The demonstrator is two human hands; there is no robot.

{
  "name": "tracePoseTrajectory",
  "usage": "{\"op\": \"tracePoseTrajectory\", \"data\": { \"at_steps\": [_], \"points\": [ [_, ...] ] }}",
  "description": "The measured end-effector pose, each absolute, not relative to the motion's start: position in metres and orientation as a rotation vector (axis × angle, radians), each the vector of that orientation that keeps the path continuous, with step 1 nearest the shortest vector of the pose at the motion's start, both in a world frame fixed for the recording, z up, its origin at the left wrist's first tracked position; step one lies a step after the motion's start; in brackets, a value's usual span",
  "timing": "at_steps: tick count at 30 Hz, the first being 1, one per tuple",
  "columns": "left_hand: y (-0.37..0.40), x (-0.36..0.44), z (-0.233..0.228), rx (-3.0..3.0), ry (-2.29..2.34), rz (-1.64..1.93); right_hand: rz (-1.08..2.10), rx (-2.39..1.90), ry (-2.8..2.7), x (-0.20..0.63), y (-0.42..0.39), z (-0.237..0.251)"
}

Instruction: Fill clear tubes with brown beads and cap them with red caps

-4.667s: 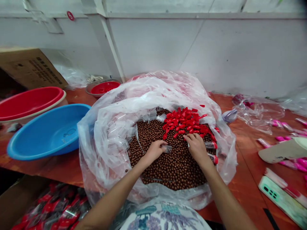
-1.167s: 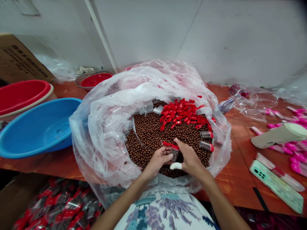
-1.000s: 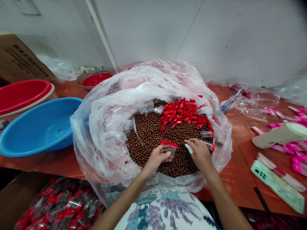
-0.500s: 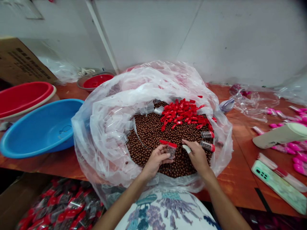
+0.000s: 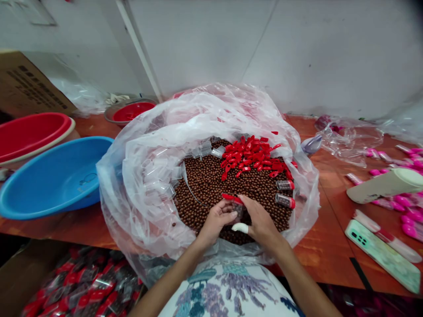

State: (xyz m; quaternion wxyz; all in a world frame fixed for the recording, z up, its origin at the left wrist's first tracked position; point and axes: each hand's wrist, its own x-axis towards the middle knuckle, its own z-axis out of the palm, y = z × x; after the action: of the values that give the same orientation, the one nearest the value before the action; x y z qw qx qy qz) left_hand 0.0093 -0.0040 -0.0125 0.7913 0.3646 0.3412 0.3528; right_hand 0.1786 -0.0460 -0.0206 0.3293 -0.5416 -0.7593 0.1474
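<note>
**Hands closing a small tube over the brown beads**

Hands meet low in the middle of the heap, and we hold them there so that anything that drops falls back among the beads. Our left hand [image 5: 216,220] pinches a small clear plastic tube with a red cap [image 5: 237,206] between thumb and fingers, keeping it nearly upright. Our right hand [image 5: 261,220] comes from the other side with its fingers closed on the cap end of the same tube; a white wrap covers its thumb tip. The tube looks short, see-through and dark inside, but we cannot tell how full it is.

The heap of small round brown beads [image 5: 211,180] fills a wide crumpled clear plastic bag [image 5: 145,176] on the reddish wooden table [image 5: 324,246]. Loose red plastic caps [image 5: 253,156] lie at the far side within easy reach, empty clear tubes [image 5: 206,151] sit at the far left edge, and two capped tubes [image 5: 284,193] rest on the beads to the right. A blue plastic basin [image 5: 53,176] stands beside the bag.
</note>
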Motion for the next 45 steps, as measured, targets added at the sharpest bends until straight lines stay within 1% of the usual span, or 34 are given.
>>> {"op": "tracePoseTrajectory", "data": {
  "at_steps": [3,8,15,23,28,30,34,37,39,45],
  "points": [
    [-0.002,0.013,-0.009,0.688,0.741,0.717,0.346,-1.422,-1.922,0.172,-0.046,-0.026],
    [0.000,0.020,0.000,0.529,0.622,0.607,0.446,-1.387,-1.919,0.164,-0.047,-0.026],
    [-0.003,0.015,0.005,0.547,0.498,0.548,0.586,-1.394,-1.564,0.157,-0.055,-0.032],
    [-0.003,0.024,0.008,0.488,0.690,0.665,0.322,-1.404,-1.885,0.155,-0.056,-0.027],
    [-0.008,0.027,0.004,0.540,0.880,0.603,0.256,-1.469,-1.887,0.148,-0.062,-0.022],
    [-0.009,0.027,0.000,0.563,0.885,0.585,0.252,-1.489,-1.871,0.147,-0.063,-0.019],
    [-0.009,0.027,-0.005,0.581,0.878,0.690,0.254,-1.497,-1.915,0.147,-0.062,-0.012],
    [-0.010,0.027,-0.004,0.576,0.848,0.651,0.224,-1.507,-1.918,0.148,-0.060,-0.009],
    [-0.011,0.028,-0.005,0.610,0.854,0.619,0.204,-1.503,-1.929,0.149,-0.059,-0.010],
    [-0.021,0.036,-0.017,0.691,0.900,0.716,0.113,-1.443,-2.018,0.152,-0.059,-0.019]
  ]
}}
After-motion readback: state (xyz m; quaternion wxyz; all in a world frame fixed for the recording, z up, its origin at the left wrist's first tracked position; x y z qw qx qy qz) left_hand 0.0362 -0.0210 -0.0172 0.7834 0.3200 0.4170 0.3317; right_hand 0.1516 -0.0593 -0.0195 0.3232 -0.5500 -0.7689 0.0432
